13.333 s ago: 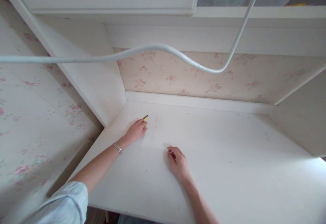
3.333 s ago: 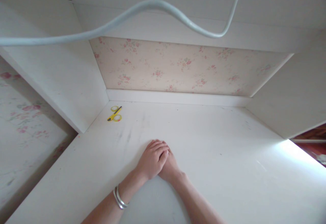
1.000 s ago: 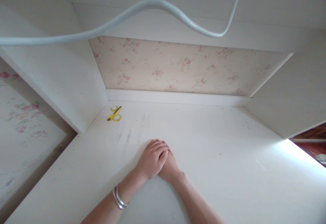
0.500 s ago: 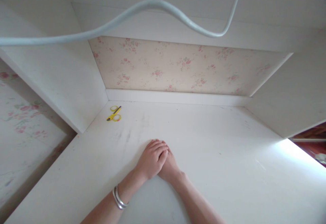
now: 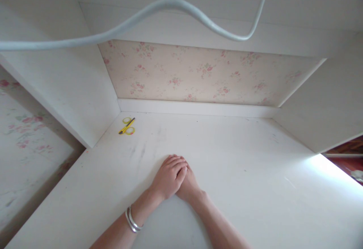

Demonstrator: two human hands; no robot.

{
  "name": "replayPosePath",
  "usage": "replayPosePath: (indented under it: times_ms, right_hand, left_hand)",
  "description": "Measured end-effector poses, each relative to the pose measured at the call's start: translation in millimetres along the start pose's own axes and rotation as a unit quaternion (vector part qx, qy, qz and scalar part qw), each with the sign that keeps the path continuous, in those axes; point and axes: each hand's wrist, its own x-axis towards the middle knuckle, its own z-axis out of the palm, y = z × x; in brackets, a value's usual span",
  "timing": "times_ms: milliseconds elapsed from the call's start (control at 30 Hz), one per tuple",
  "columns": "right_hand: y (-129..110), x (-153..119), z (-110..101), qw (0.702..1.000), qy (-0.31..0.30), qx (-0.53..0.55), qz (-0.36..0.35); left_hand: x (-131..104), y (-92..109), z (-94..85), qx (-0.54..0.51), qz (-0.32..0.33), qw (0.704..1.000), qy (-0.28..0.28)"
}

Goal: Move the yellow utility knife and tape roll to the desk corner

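Observation:
My left hand (image 5: pixel 169 178), with silver bangles (image 5: pixel 132 220) on its wrist, lies over my right hand (image 5: pixel 189 184) on the white desktop. Its fingers are held together and curl over the back of the right hand. Most of the right hand's fingers are hidden beneath it, so their pose does not show. Farther back on the left, apart from both hands, lies a yellow and black utility knife (image 5: pixel 126 126). Two small rolls of yellowish tape, a far one (image 5: pixel 126 120) and a near one (image 5: pixel 130 131), rest beside it.
White side panels stand at the left (image 5: pixel 70 86) and right (image 5: pixel 323 101) of the desktop (image 5: pixel 241 196). Behind it is flowered wallpaper (image 5: pixel 187 71) with a white strip (image 5: pixel 198 108) along its foot. A pale cable (image 5: pixel 170 3) crosses the upper view close to the camera.

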Motion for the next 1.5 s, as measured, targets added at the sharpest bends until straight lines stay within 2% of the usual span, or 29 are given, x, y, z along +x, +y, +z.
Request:
replayPosePath:
  times_ms: [367, 667, 1133, 1500]
  right_hand:
    - [1.0, -0.7, 2.8, 1.000, 0.017, -0.003, -0.004]
    - [0.4, 0.1, -2.4, 1.000, 0.002, 0.001, -0.008]
    - [0.9, -0.6, 1.8, 1.000, -0.010, -0.005, 0.001]
    - [0.2, 0.0, 2.0, 1.000, 0.004, 0.000, 0.003]
  left_hand:
    - [0.1, 0.5, -0.3, 0.002, -0.004, 1.000, -0.003]
    - [-0.1, 1.1, -1.0, -0.001, -0.001, 1.000, 0.002]
    - [0.1, 0.8, -0.8, 0.004, 0.004, 1.000, 0.004]
    - [0.1, 0.9, -0.4, 0.003, 0.001, 1.000, 0.007]
